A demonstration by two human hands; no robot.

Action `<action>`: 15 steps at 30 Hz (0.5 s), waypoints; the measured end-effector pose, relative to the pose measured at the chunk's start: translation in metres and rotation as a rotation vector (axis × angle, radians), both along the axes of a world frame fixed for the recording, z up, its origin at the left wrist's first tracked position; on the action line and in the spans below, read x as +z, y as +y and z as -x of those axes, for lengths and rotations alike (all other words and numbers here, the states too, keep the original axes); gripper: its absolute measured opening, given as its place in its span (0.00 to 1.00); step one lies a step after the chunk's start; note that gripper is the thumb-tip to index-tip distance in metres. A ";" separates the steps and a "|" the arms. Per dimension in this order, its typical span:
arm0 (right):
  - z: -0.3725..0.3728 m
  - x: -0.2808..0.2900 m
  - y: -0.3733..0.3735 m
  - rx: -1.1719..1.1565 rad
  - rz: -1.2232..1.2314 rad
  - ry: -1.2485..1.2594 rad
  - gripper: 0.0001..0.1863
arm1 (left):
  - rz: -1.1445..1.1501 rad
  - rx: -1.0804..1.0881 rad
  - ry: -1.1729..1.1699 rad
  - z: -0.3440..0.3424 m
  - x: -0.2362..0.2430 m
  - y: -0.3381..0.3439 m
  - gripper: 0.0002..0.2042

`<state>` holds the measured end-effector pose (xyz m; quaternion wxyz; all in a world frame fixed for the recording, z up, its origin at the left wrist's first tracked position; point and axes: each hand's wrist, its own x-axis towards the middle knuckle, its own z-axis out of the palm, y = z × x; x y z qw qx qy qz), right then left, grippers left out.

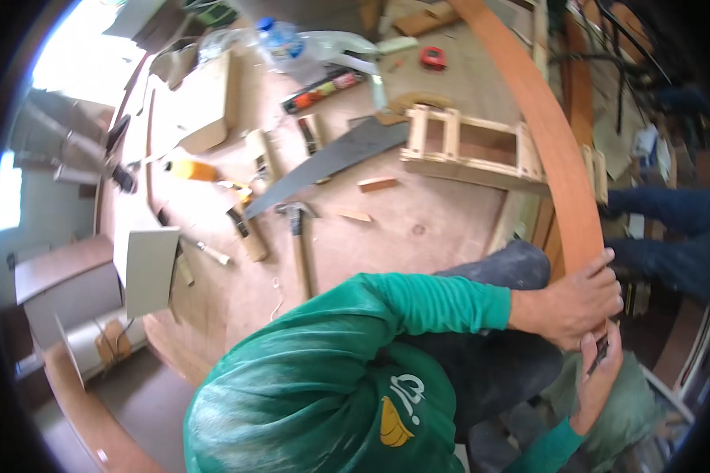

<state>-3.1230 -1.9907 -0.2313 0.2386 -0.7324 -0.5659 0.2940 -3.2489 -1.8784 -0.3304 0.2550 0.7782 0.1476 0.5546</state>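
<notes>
A long reddish-brown wooden board runs from the far edge down to my hands at the right, bowed in this wide view. My left hand lies over its near end, fingers closed around the edge. Just below it, my right hand is closed, with a slim dark tool between thumb and fingers; its kind is too small to make out. The board passes over a small wooden frame with crosspieces. My dark-trousered knee is beside the board.
On the plywood worktop lie a handsaw, a hammer, chisels, a yellow-orange bottle, a dark tube, a red tape measure and a water bottle. Another person's blue-trousered legs are at the right.
</notes>
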 end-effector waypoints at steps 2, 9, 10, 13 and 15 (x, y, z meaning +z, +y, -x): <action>0.002 0.002 0.004 0.030 -0.011 -0.035 0.21 | 0.001 -0.034 0.044 0.008 0.002 0.003 0.23; 0.004 -0.005 0.019 0.067 0.038 -0.183 0.22 | -0.054 0.000 -0.026 0.008 -0.004 0.010 0.24; 0.002 -0.001 0.021 0.067 0.077 -0.202 0.22 | -0.061 0.005 -0.015 0.009 -0.001 0.011 0.24; -0.002 0.005 0.018 0.149 0.008 -0.158 0.22 | -0.070 0.037 -0.009 0.015 0.007 0.009 0.24; 0.000 0.007 0.009 0.170 -0.051 -0.233 0.23 | -0.072 0.053 0.032 0.023 0.015 0.006 0.24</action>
